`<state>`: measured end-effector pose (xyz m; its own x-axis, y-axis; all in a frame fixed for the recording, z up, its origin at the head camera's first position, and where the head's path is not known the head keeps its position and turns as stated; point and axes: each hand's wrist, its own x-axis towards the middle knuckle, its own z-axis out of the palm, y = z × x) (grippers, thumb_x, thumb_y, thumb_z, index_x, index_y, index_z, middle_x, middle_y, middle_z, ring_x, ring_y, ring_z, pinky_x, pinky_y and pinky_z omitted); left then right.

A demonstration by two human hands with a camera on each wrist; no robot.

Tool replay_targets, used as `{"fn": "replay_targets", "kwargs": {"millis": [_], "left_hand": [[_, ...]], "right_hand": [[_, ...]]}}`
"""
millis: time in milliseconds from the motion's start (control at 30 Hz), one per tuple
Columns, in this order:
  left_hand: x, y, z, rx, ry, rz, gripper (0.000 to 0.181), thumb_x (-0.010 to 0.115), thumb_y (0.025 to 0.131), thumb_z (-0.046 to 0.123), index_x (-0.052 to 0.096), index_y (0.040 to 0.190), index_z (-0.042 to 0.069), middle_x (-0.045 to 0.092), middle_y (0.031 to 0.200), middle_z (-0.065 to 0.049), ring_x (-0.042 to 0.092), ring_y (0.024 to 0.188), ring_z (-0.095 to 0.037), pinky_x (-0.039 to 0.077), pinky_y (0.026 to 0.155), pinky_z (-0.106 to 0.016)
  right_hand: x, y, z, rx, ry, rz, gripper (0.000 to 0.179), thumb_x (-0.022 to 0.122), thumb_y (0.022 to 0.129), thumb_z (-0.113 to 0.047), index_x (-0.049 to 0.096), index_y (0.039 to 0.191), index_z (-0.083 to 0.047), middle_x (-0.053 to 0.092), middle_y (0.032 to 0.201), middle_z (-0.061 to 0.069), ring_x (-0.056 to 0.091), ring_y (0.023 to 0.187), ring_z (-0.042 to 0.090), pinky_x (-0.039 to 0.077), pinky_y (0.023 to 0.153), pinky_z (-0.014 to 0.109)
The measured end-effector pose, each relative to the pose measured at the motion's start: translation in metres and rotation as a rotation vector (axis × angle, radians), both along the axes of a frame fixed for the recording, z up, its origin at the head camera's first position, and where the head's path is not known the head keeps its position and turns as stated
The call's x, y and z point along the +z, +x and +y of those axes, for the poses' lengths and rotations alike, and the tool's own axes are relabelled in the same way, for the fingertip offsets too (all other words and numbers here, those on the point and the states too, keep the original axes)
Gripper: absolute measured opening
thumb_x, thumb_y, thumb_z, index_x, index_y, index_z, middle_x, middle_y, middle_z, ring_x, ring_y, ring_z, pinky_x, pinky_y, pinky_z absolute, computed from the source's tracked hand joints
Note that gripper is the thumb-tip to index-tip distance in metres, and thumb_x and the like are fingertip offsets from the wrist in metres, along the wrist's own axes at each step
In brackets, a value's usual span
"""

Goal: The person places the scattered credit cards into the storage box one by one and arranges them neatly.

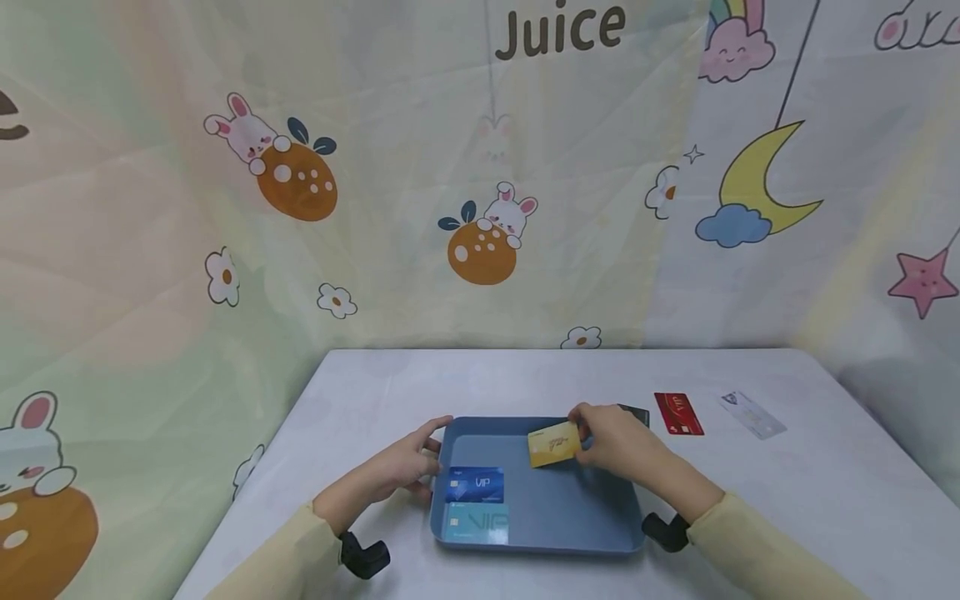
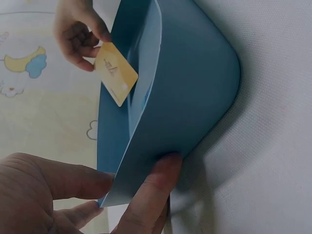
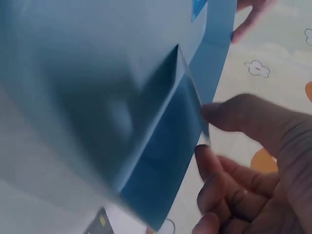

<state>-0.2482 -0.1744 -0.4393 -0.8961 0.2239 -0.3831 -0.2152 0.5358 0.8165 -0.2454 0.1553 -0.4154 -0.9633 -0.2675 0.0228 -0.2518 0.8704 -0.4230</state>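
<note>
My right hand (image 1: 618, 442) pinches a yellow card (image 1: 551, 444) between thumb and fingers, tilted over the far part of a blue tray (image 1: 570, 546). The left wrist view shows the card's gold face (image 2: 116, 73); the right wrist view catches it nearly edge-on. At the tray's left side rests my left hand (image 1: 401, 465), its fingertips on the outer wall and at the rim near the far corner. Inside the tray, along its left side, lie a dark blue VIP card (image 1: 476, 485) and a light blue VIP card (image 1: 477, 523), the dark blue one farther back.
Right of the tray, a red card (image 1: 678, 414) and a silvery card (image 1: 752, 415) lie on the white table (image 1: 420, 375). A dark card (image 1: 637, 414) is partly hidden behind my right hand. A printed cloth (image 1: 405, 167) hangs behind the table.
</note>
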Motion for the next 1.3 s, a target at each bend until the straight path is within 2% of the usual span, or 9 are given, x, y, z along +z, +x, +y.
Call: {"fn": "replay_targets", "kwargs": {"millis": [133,267,433,533,667,867,1033,1300], "left_hand": [[-0.0003,-0.0008,-0.0003,0.003,0.002,-0.001,0.082,0.061,0.089,-0.004,0.033,0.161,0.024,0.048,0.141,-0.024,0.064,0.095,-0.029,0.061,0.061,-0.037],[-0.0021,-0.0015,-0.0013,0.003,0.002,-0.001,0.082,0.061,0.089,-0.004,0.033,0.161,0.025,0.049,0.141,-0.024,0.063,0.095,-0.028,0.060,0.060,-0.036],[-0.0026,-0.0018,-0.0014,-0.003,0.007,-0.003,0.083,0.061,0.089,-0.004,0.033,0.161,0.025,0.048,0.141,-0.024,0.063,0.095,-0.028,0.060,0.060,-0.035],[-0.0020,-0.0017,-0.0013,-0.003,0.012,-0.003,0.083,0.061,0.089,-0.004,0.033,0.161,0.025,0.047,0.142,-0.025,0.063,0.095,-0.029,0.060,0.060,-0.036],[-0.0019,-0.0012,-0.0016,-0.003,0.013,0.000,0.082,0.061,0.089,-0.004,0.034,0.161,0.026,0.048,0.142,-0.024,0.063,0.096,-0.029,0.061,0.061,-0.037],[-0.0014,-0.0001,-0.0012,-0.006,0.012,0.006,0.082,0.061,0.089,-0.004,0.034,0.161,0.026,0.048,0.142,-0.024,0.063,0.096,-0.029,0.060,0.060,-0.037],[-0.0015,-0.0001,0.0000,-0.005,0.014,0.005,0.083,0.061,0.089,-0.004,0.033,0.161,0.025,0.048,0.143,-0.025,0.063,0.096,-0.029,0.060,0.060,-0.036],[-0.0013,0.0004,0.0008,0.001,0.011,0.013,0.083,0.061,0.088,-0.004,0.033,0.161,0.024,0.048,0.143,-0.026,0.064,0.099,-0.030,0.062,0.064,-0.038]], "right_hand": [[0.0016,0.0006,-0.0011,-0.031,-0.082,-0.038,0.048,0.084,0.079,-0.006,0.066,0.123,-0.003,0.064,0.080,0.001,0.057,0.071,0.015,0.053,0.061,0.027],[-0.0002,0.0000,-0.0003,-0.023,-0.160,-0.072,0.045,0.081,0.081,-0.004,0.065,0.122,-0.009,0.063,0.076,0.001,0.056,0.068,0.015,0.053,0.060,0.029],[-0.0030,-0.0010,0.0026,0.033,-0.211,-0.078,0.016,0.079,0.083,-0.005,0.070,0.092,-0.015,0.065,0.080,-0.001,0.056,0.073,0.016,0.054,0.063,0.028],[-0.0024,-0.0009,0.0034,0.053,-0.223,-0.091,0.011,0.080,0.085,-0.008,0.072,0.082,-0.015,0.068,0.082,-0.002,0.057,0.076,0.016,0.055,0.065,0.028],[0.0006,-0.0011,0.0037,0.072,-0.247,-0.141,0.005,0.082,0.085,-0.013,0.078,0.088,-0.012,0.073,0.090,0.001,0.059,0.081,0.016,0.059,0.072,0.032],[0.0001,-0.0044,0.0053,0.113,-0.285,-0.264,0.015,0.079,0.089,-0.018,0.081,0.101,-0.009,0.075,0.101,0.005,0.061,0.079,0.017,0.057,0.071,0.033],[-0.0021,-0.0053,0.0056,0.123,-0.286,-0.354,0.024,0.075,0.093,-0.025,0.080,0.108,-0.007,0.074,0.102,0.005,0.062,0.072,0.018,0.051,0.070,0.034],[-0.0004,-0.0071,-0.0012,0.129,-0.237,-0.409,0.031,0.070,0.096,-0.033,0.079,0.110,-0.008,0.073,0.102,0.002,0.064,0.070,0.018,0.046,0.068,0.033]]}}
